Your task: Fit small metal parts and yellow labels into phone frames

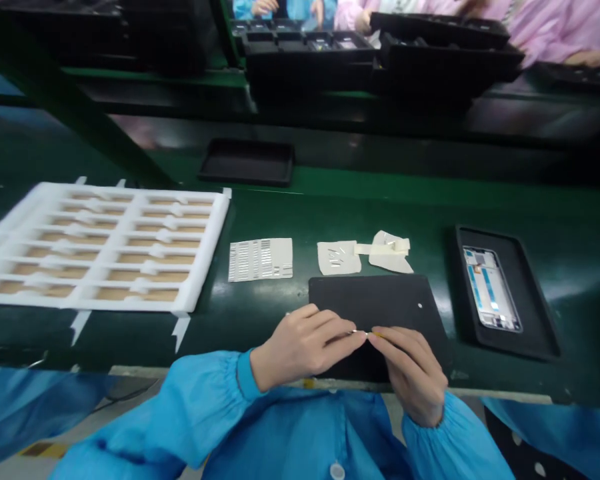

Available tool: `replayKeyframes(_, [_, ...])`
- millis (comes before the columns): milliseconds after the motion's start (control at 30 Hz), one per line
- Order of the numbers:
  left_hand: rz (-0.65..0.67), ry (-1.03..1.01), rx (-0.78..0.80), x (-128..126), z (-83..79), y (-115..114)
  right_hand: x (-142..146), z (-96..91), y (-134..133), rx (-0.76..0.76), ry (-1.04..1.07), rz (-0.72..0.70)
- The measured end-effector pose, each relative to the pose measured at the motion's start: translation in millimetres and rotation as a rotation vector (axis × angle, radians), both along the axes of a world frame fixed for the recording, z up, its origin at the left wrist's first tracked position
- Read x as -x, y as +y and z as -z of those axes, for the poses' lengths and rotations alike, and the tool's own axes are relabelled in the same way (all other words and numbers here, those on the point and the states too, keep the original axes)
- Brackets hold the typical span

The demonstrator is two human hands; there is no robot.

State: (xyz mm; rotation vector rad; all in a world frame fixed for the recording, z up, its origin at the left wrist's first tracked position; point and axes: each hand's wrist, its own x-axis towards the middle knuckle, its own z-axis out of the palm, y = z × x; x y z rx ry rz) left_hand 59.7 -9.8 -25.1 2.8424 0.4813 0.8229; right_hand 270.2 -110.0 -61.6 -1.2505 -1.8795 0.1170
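Observation:
My left hand (pixel 313 340) and my right hand (pixel 413 367) meet fingertip to fingertip above a black mat (pixel 370 293). Between their pinched fingers is a small thin part (pixel 367 333), silvery with a bit of yellow; its kind is too small to make out. Beyond the mat lie a backing sheet (pixel 283 250) with rows of small silvery strips, and two pale paper pieces: a squarish one (pixel 325 252) with several loose strips and a torn one (pixel 390 260) with tape. At the right, a phone frame (pixel 497 297) with blue strips rests in a black tray (pixel 535 313).
A white foam tray (pixel 207 247) with many slots stands at the left on the green table (pixel 270 213). Another black tray (pixel 247 163) sits farther back. A slanted green post (pixel 105 140) crosses the left side. Across the bench, people work behind black bins (pixel 310 67).

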Motion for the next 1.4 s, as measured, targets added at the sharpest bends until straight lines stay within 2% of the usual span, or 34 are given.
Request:
replayKeyframes(100, [-0.012,-0.01,0.138,6.5,-4.4,6.3,-4.9,-27.5,1.8,0.068,-0.058,0.023])
replayKeyframes(167, [-0.033,-0.065,0.377,20.5,-9.8,11.7,-3.0,-49.3,14.7,0.047,-0.028,0.084])
replayKeyframes(267, [-0.106,-0.221,0.798,52.5,-16.8,17.6,16.7,-66.4,60.0,0.038,0.096,0.087])
replayKeyframes(367, [-0.178,-0.21,1.014,83.3,-15.6,20.4,53.4,-54.3,123.9,0.258,0.031,-0.128])
replayKeyframes(467, [-0.19,-0.093,1.05,101.8,-4.9,23.4,91.1,-28.9,173.7,0.443,-0.138,-0.286])
replayKeyframes(533, [-0.214,-0.054,1.031,107.7,4.2,28.1,108.8,-15.4,189.0,0.506,-0.253,-0.323])
replayKeyframes(633, [-0.253,-0.057,0.995,111.8,16.1,39.9,119.8,-5.8,192.7,0.523,-0.388,-0.314])
replayKeyframes(800, [-0.22,-0.006,1.021,113.9,27.5,56.9,119.1,-8.2,189.6,0.498,-0.51,-0.323])
replayKeyframes(967, [-0.175,0.056,1.086,114.1,32.2,57.9,128.1,-14.8,180.3,0.362,-0.817,-0.33])
replayKeyframes(1100, [-0.174,0.073,1.067,113.8,35.6,58.7,137.1,-7.5,169.3,0.258,-0.955,-0.254])
replayKeyframes(1167, [-0.173,0.078,1.071,113.8,36.7,59.8,136.5,-1.7,171.3,0.283,-0.853,-0.212])
replayKeyframes(1267, [-0.159,0.087,1.096,114.3,36.0,60.5,128.1,-2.5,181.7,0.377,-0.421,-0.169])
replayKeyframes(1333, [-0.155,0.091,1.101,114.8,33.8,59.9,117.2,-13.5,183.1,0.402,-0.116,-0.122])
replayKeyframes(1400, [-0.158,0.099,1.083,115.1,31.1,58.5,100.5,-29.5,171.4,0.388,0.0,-0.083])
